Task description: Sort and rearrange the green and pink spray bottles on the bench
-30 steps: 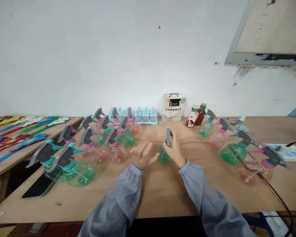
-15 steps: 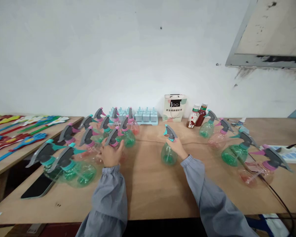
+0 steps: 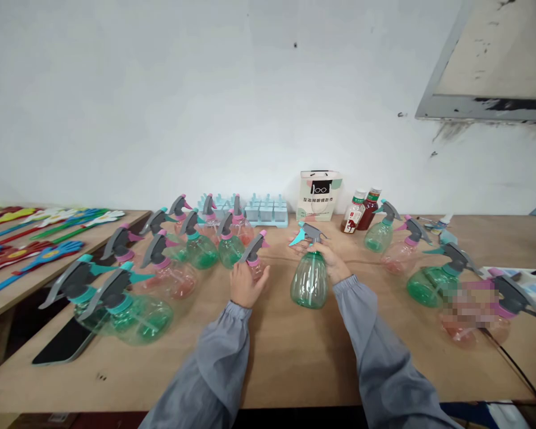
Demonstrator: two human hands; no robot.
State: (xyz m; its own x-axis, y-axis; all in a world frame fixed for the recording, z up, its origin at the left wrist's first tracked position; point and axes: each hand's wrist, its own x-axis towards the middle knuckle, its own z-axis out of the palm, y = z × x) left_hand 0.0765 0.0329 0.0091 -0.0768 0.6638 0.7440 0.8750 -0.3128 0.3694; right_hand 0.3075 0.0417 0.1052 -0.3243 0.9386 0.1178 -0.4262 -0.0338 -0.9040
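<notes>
My left hand (image 3: 247, 286) is closed around a spray bottle (image 3: 254, 250) with a grey head and pink nozzle; the hand hides most of its body. Just right of it, my right hand (image 3: 333, 264) grips the neck of a green see-through spray bottle (image 3: 309, 287) with a turquoise collar, held upright. Its fingers pass behind the neck, below the grey head. To the left of my hands stands a group of green and pink spray bottles, among them a front green one (image 3: 143, 319) and a pink one (image 3: 176, 280).
More spray bottles stand at the right, such as a green one (image 3: 431, 285). At the back are pale blue ice-pop moulds (image 3: 266, 212), a paper bag (image 3: 319, 199) and sauce bottles (image 3: 354, 215). A phone (image 3: 62, 344) lies front left. Colourful hand-ended sticks (image 3: 49, 259) cover the left table.
My left hand has moved right, carrying the pink-nozzled spray bottle away from the left group. The green bottle in my right hand has turned, and its nozzle now points left.
</notes>
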